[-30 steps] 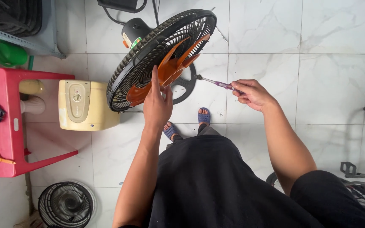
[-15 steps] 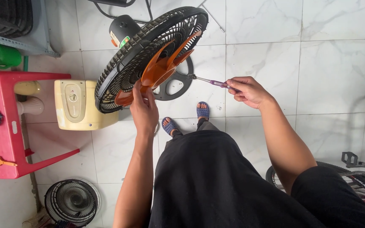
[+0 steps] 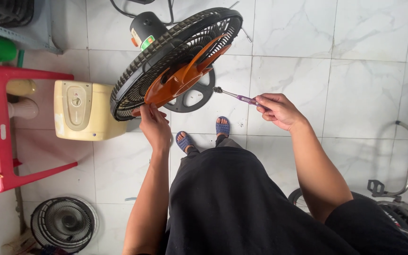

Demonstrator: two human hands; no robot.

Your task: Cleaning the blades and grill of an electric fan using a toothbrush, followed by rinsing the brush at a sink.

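Two hands are working — our left hand [image 3: 154,126] is pinching the orange fan blade [image 3: 181,75], our right hand [image 3: 277,111] gripping the toothbrush [image 3: 234,96]. We're mid-scrub, probably; next, bristles should be meeting blade.

Tilted black fan guard [image 3: 138,78] – orange blades [image 3: 180,75], purple toothbrush [image 3: 236,96] beside

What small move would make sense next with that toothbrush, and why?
Probably bring the purple toothbrush leftward until its bristles meet an orange fan blade. The right hand holds it clear of the fan, bristles pointing at the blades, while the left hand grips the lower blade edge, steadying it.
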